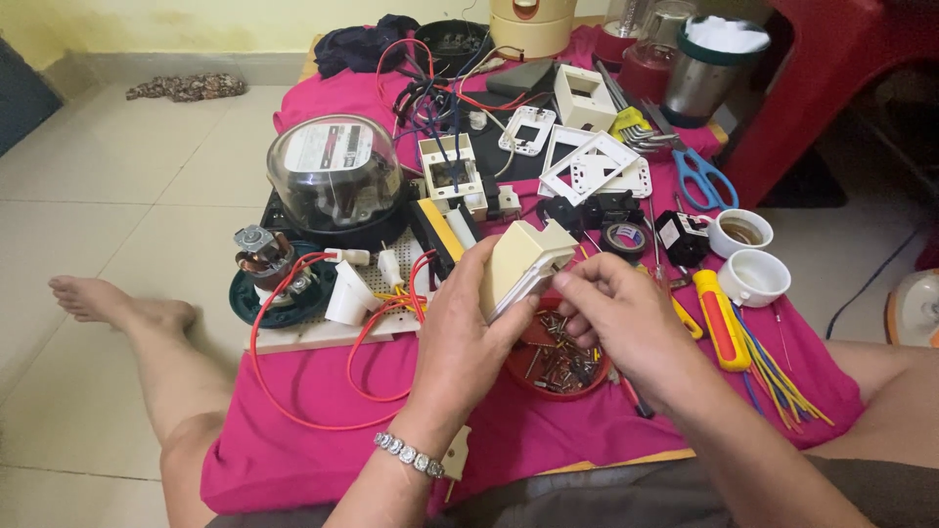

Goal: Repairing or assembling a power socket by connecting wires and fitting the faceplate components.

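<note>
The near left of the pink cloth (293, 460) is bare, with only a red wire (293, 416) looping over it. Far and right, tools, white plates (592, 166) and cups (753, 277) crowd together.

The hands cover much of the red screw dish (558, 376), and the iron (915, 311) is cut off at the right edge.

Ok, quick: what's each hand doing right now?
Left hand: closed around a cream plastic switch box.
Right hand: fingertips pinched at the box's edge; whether it grips anything cannot be told.
</note>
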